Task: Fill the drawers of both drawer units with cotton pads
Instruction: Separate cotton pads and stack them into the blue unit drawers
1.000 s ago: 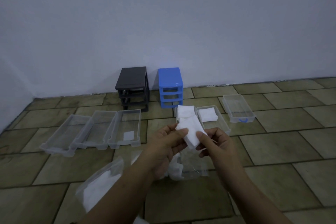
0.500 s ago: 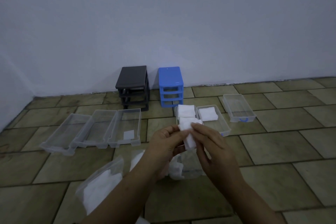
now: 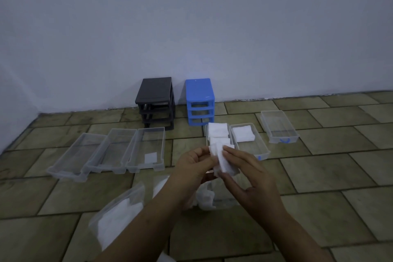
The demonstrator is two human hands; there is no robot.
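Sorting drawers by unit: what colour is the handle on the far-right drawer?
Blue, on the far-right drawer; head view shows it.

Clear glossy plastic drawers (image 3: pixel 146 149); soft white cotton pads (image 3: pixel 225 162); a matt black plastic unit (image 3: pixel 156 100); a shiny blue plastic unit (image 3: pixel 200 100); dull, rough floor tiles (image 3: pixel 331 168).

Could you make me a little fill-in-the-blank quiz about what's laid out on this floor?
1. The drawer frame left of the blue drawer frame is ____ in colour.
2. Both hands hold a stack of white ____ pads.
3. The number of clear drawers in a row below the darker frame is ____.
4. The empty drawer with the blue handle lies farthest to the ____.

Missing words: black; cotton; three; right
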